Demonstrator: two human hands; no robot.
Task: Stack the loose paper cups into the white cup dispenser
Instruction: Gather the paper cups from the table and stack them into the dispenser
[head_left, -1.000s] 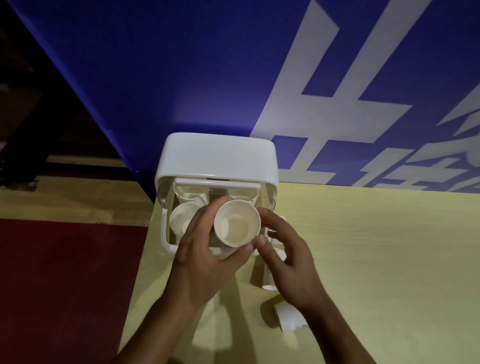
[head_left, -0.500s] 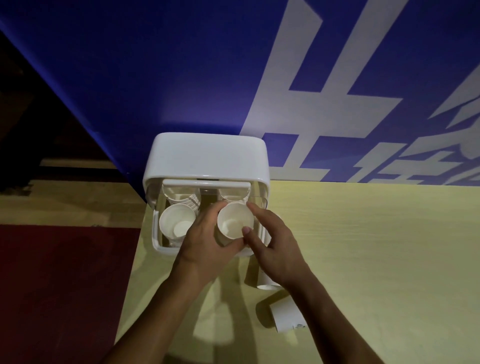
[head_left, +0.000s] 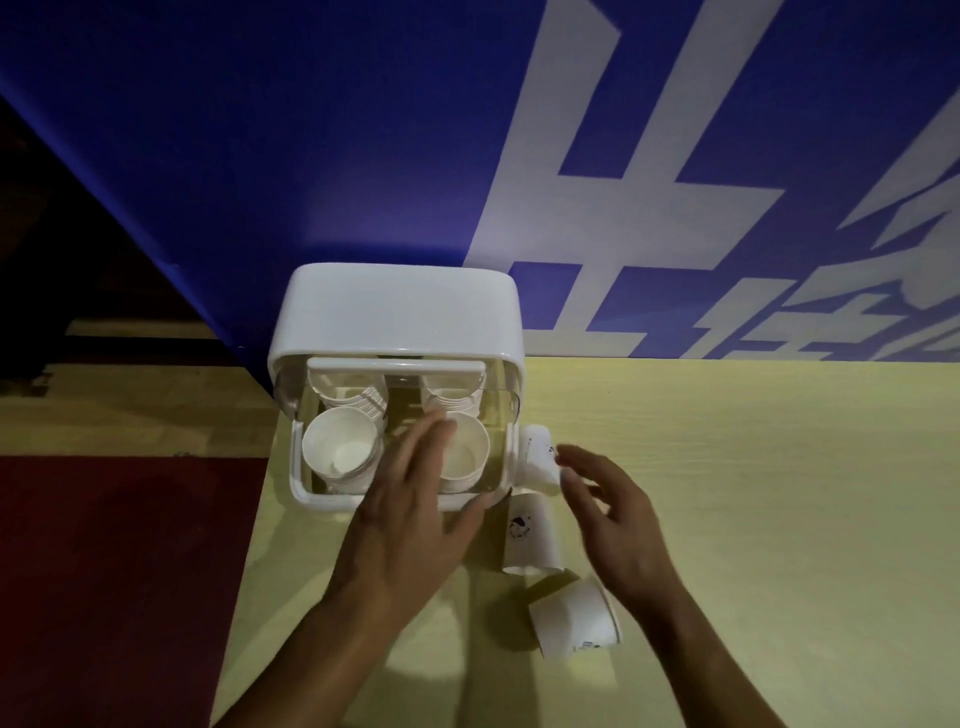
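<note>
Three loose paper cups (head_left: 532, 535) lie on the surface lower centre, right of the white cup dispenser (head_left: 400, 317). Both hands empty, fingers (head_left: 584, 462) spread. Judged: light, crushable; take gently round the sidewall.

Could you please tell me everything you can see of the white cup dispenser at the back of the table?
The white cup dispenser looks like glossy plastic, with rounded corners. It stands at the table's back left corner, against the blue wall, its lid raised so the inside shows. Four cup stacks sit inside, two front and two behind, mouths up. The left hand overlaps its front rim; contact is unclear.
</note>
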